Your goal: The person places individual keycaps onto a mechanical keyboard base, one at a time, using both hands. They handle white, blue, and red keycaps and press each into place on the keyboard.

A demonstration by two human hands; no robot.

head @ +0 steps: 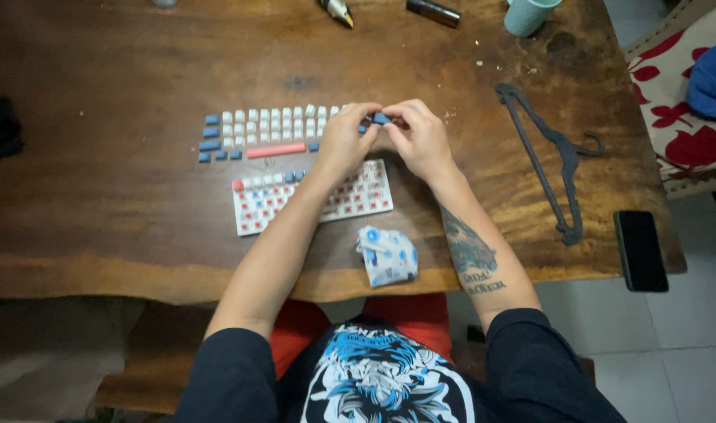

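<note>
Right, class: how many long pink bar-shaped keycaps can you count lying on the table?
1. The long pink keycap lies on the wooden table, below the rows of white keycaps and above the keyboard. The hands could hide others.

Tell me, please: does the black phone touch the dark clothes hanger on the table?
Apart. The head view shows bare wood between the black phone, lying at the table's right edge, and the lower end of the dark clothes hanger.

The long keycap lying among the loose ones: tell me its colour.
The spacebar keycap is salmon pink, shown in the head view.
</note>
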